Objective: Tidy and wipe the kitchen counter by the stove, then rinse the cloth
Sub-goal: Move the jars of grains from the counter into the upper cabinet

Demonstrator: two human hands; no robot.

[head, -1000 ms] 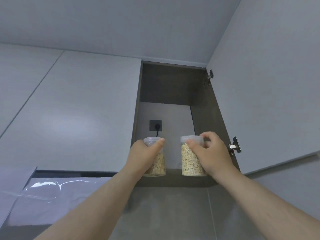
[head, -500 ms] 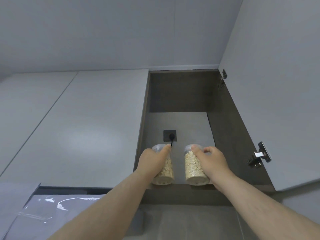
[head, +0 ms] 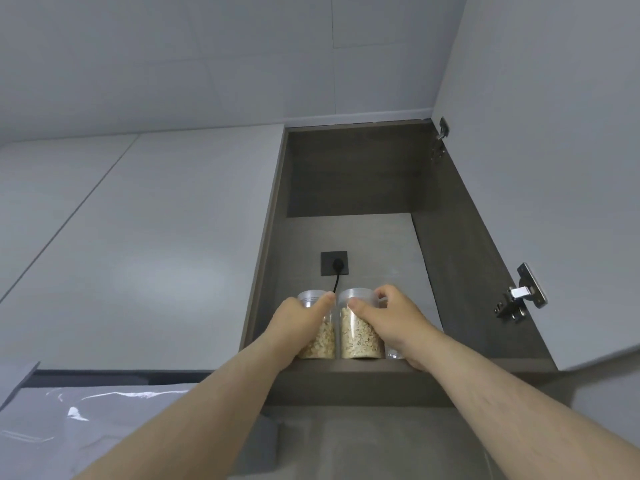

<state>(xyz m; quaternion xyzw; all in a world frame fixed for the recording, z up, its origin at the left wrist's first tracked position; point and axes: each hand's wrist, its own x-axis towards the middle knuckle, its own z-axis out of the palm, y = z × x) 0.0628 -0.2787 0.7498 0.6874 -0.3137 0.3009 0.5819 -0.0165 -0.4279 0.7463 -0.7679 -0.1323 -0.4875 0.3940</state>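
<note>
Two clear plastic jars of pale grain stand side by side on the bottom shelf of an open wall cabinet overhead. My left hand grips the left jar from the front. The right jar is held by my right hand, thumb on its front and fingers round its clear lid. The jars nearly touch. A third clear container peeks out behind my right wrist.
The cabinet door hangs open on the right, with hinges on its inner side. A black socket with a plugged cable sits on the cabinet's back wall. Shut white cabinet fronts lie left; a glossy range hood is lower left.
Both hands have pushed the jars deeper onto the shelf and brought them together. The view has tilted, so the cabinet sits lower and more to the right.
</note>
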